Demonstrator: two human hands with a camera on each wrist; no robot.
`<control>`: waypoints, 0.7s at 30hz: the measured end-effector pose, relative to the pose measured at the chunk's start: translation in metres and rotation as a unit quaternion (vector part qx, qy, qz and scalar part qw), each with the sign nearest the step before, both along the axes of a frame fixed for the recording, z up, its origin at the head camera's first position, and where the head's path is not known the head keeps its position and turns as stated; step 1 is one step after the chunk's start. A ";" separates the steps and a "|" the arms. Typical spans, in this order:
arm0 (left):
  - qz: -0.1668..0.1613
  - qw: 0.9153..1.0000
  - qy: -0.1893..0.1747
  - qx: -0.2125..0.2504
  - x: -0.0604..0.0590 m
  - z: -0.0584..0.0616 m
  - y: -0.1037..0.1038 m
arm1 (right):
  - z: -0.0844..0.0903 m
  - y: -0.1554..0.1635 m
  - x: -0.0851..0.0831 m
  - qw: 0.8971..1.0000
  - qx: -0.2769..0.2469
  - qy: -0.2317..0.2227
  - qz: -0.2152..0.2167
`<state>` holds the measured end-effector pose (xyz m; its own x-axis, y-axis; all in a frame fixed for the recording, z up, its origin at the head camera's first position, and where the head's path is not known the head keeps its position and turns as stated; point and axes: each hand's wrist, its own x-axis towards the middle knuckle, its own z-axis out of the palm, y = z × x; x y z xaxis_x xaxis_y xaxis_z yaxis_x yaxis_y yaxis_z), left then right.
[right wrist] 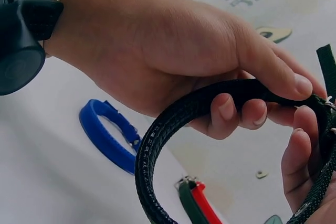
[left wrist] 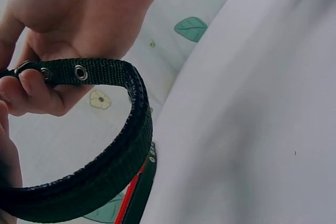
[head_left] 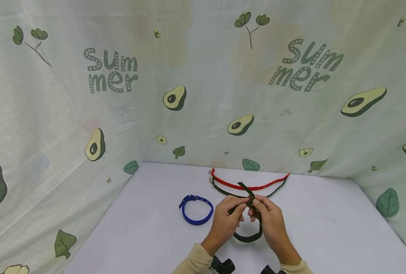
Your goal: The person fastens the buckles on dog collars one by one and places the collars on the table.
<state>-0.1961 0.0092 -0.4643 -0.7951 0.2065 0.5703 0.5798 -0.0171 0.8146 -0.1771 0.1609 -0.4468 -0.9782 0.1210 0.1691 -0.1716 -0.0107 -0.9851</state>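
A dark green webbing collar (head_left: 248,239) with metal eyelets is held in both hands, bent into a loop that hangs below the fingers. My left hand (head_left: 224,217) pinches one side of it between thumb and curled fingers. On the other side, my right hand (head_left: 270,219) grips the band close to the metal buckle. The strap's free end (right wrist: 326,69) sticks up past the fingertips. In the left wrist view, eyelets line the band (left wrist: 105,72) beside the right hand's fingers. Fingers partly hide the buckle.
A buckled blue collar (head_left: 197,222) lies on the white table (head_left: 148,236) left of the hands. Behind them, a red collar (head_left: 235,186) and another dark green one (head_left: 220,189) lie stretched out. A printed cloth (head_left: 203,76) stands along the table's back and sides.
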 end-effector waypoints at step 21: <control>0.038 0.998 0.056 -0.009 -0.003 -0.011 0.004 | -0.001 -0.003 0.002 0.999 -0.002 0.049 0.003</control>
